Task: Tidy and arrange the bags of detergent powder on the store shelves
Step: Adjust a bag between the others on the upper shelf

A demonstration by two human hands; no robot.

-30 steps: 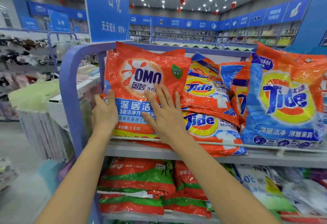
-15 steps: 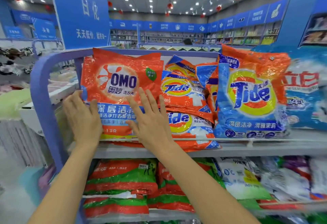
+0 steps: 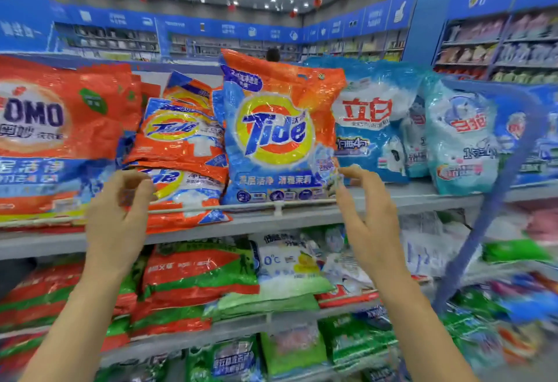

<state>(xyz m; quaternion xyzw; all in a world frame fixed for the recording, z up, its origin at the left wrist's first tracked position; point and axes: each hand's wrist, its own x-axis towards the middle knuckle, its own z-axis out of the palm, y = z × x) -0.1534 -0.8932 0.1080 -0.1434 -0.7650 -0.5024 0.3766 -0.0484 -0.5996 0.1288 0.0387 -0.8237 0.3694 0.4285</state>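
- The large Tide bag [image 3: 277, 134] is standing upright near the middle of the top shelf [image 3: 422, 196], right at its front edge, with its base sitting behind the thin front rail [image 3: 241, 207].
- The right hand [image 3: 370, 218] is hovering by the bag's lower right corner, fingers loosely curled and gripping nothing. The blur is hiding whether the fingertips are touching the plastic.
- The left hand [image 3: 120, 215] is hovering in front of the shelf's front edge, left of the large bag, with thumb and fingers loosely curled and holding nothing.
- Just left of the large bag, two smaller bags are lying tilted, one on the other. The upper small Tide bag [image 3: 181, 134] is resting on the lower small Tide bag [image 3: 193, 197], whose bottom corner is hanging over the front rail.
- The OMO bag [image 3: 54, 140] is standing toward the shelf's left end, touching the small bags.
- A blue-and-white bag [image 3: 371, 131] with red characters is standing just right of the large bag, and a pale blue bag [image 3: 462, 143] is standing nearer the right end.
- On the lower shelf [image 3: 241, 325], red-and-green bags [image 3: 196, 276] are lying stacked toward the left, and a white-and-green bag [image 3: 290, 267] marked 0°C is lying beside them.
- A blue frame post [image 3: 498, 197] is curving down past the right end of both shelves.
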